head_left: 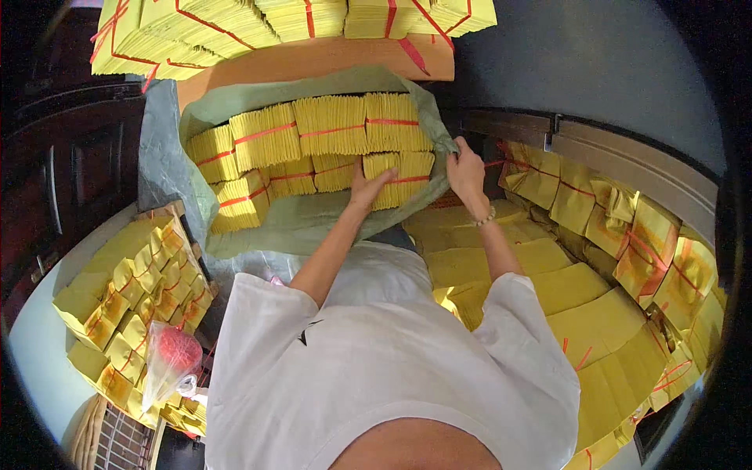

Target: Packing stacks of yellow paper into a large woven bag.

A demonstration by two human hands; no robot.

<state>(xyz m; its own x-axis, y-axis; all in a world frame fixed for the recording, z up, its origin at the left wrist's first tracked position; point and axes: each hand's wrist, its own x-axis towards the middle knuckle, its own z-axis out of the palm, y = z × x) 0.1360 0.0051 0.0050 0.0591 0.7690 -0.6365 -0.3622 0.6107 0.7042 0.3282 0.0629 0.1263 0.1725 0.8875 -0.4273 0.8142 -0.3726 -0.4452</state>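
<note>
A large green woven sack [309, 215] lies with its mouth wide, holding stacked bundles of folded yellow paper [330, 125] tied with red string. My left hand [366, 188] reaches inside, fingers in the gap beside a lower-right bundle of yellow paper [381, 168] and thumb against its front; part of the fingers is hidden. At the sack's right edge, my right hand [468, 168] is closed on the bunched green fabric. A beaded bracelet circles the right wrist.
Tied yellow bundles [305, 19] cover a wooden surface [313, 64] beyond the sack. More yellow stacks [548, 290] fill the right side, beside a wooden rail [627, 160]. On the left, a clear bag with red string [176, 348] rests against other bundles [129, 301].
</note>
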